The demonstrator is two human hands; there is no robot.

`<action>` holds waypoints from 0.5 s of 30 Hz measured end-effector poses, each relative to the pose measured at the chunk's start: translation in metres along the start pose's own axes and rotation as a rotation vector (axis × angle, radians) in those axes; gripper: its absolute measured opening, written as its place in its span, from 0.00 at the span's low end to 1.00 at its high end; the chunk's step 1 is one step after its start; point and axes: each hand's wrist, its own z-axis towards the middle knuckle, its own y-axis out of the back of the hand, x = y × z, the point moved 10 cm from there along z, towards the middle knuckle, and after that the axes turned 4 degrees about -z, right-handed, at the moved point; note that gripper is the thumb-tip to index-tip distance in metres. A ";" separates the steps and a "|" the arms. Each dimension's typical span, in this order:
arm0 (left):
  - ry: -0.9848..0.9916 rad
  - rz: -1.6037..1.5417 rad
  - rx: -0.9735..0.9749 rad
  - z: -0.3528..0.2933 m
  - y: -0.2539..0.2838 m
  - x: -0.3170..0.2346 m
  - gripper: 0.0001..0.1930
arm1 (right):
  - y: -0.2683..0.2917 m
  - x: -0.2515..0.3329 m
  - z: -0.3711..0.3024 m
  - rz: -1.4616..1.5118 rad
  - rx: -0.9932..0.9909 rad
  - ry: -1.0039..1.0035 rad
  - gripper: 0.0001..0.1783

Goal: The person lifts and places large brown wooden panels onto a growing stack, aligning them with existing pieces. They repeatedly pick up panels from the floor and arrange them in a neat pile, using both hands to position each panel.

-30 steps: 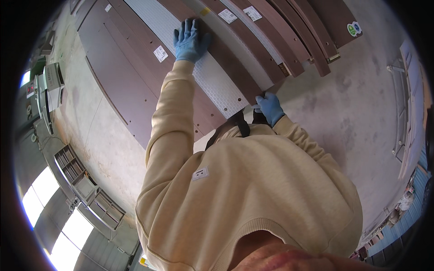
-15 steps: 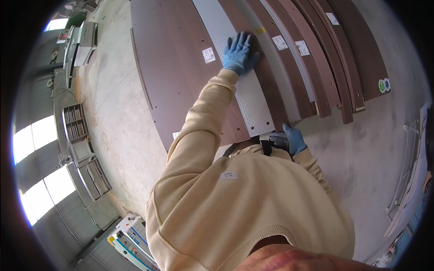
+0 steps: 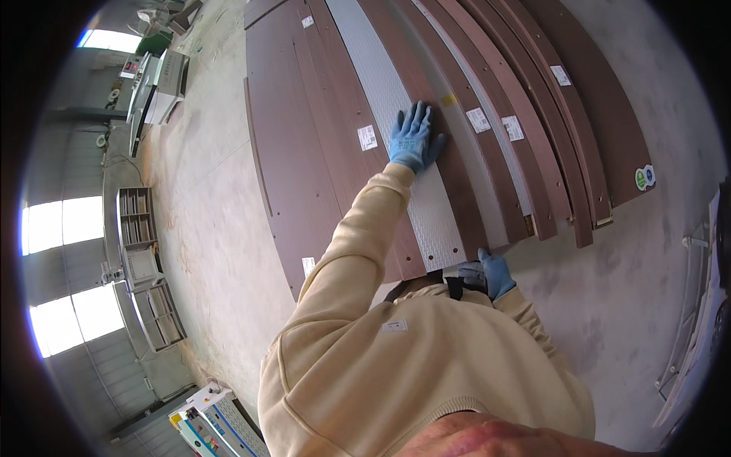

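Observation:
My left hand point(image 3: 415, 141), in a blue work glove, lies flat with its fingers stretched out. It rests across a silver textured strip point(image 3: 415, 194) and the long brown panel point(image 3: 461, 186) beside it. At the near end of that brown panel is my right hand point(image 3: 496, 276), also gloved. Its fingers look curled at the panel's end, partly hidden, with one digit pointing up against the edge. Further brown panels point(image 3: 548, 221) with white labels stand side by side to the right. A wider brown panel point(image 3: 312, 145) lies to the left.
Pale concrete floor point(image 3: 221, 251) surrounds the stack. Along the left wall are a grey machine point(image 3: 164, 87) and a rack with shelves point(image 3: 137, 217). Another white-and-blue machine point(image 3: 221, 423) stands at the lower left. A metal frame point(image 3: 680, 320) runs along the right side.
The panels and both hands sit lower in the picture, as the view has shifted. My left hand still lies flat on the silver strip, and my right hand remains at the panel's near end.

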 end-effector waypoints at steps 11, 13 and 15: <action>0.034 -0.004 0.025 0.001 -0.001 -0.001 0.46 | 0.001 -0.005 0.009 0.042 0.041 -0.012 0.27; 0.043 -0.001 0.038 0.002 -0.002 -0.001 0.47 | 0.005 -0.007 0.013 0.017 0.056 -0.004 0.27; 0.049 0.010 0.056 0.003 -0.004 -0.002 0.46 | 0.009 -0.007 0.016 -0.036 0.084 0.006 0.27</action>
